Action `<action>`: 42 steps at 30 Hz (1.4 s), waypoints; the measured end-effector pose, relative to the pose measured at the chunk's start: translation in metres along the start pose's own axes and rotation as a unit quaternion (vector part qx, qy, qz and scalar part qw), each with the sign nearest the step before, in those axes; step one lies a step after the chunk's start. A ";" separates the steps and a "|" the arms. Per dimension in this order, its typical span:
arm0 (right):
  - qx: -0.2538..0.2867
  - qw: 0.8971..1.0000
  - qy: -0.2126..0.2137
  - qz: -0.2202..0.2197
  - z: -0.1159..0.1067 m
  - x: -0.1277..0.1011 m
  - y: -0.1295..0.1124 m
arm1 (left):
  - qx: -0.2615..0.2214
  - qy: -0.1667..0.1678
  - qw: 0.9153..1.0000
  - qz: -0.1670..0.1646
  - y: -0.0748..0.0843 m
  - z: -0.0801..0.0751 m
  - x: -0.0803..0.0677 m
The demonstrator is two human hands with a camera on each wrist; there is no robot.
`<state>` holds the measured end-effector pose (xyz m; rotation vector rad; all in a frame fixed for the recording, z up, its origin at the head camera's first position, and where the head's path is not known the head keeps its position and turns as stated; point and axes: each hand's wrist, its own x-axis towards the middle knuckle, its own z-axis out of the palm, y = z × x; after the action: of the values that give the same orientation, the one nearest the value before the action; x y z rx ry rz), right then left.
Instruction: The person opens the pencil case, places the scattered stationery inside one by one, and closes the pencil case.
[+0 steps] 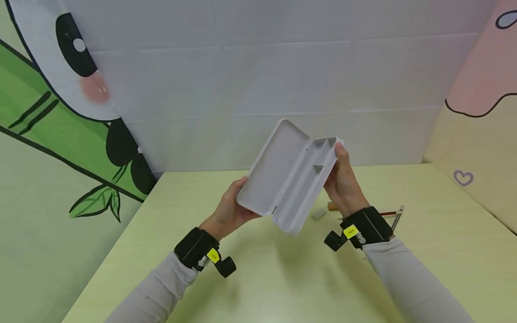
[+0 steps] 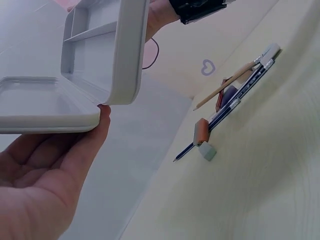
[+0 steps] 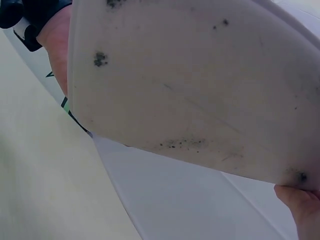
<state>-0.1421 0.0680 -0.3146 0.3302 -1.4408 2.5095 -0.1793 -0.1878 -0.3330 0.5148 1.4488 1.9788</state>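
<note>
A pale green desk (image 1: pixel 282 278) stands in a corner of white panels, with a panda-and-bamboo mural on the left wall and a pink-and-cream wall with a small heart on the right. On the desk, near the right wrist, lie pencils (image 2: pixel 235 97) and two erasers (image 2: pixel 204 142). Both hands hold an open white case (image 1: pixel 288 175) in the air above the desk, tilted. The left hand (image 1: pixel 228 208) cups the lid, fingers (image 2: pixel 92 142) curled under its edge. The right hand (image 1: pixel 343 184) grips the compartmented tray half, fingers wrapped behind it.
</note>
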 end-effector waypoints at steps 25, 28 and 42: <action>0.042 0.997 -0.029 0.059 -0.018 0.008 -0.002 | -0.100 0.018 0.994 -0.050 -0.004 0.000 0.010; 0.039 0.997 -0.025 0.059 -0.021 0.009 -0.003 | -0.110 0.009 0.993 -0.050 -0.004 0.000 0.012; 0.067 0.995 -0.029 0.069 -0.028 0.019 -0.004 | -0.138 -0.009 0.989 -0.045 -0.004 0.000 0.021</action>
<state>-0.1613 0.0955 -0.3189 0.3389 -1.3629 2.7362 -0.1933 -0.1725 -0.3374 0.3380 1.1411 2.0520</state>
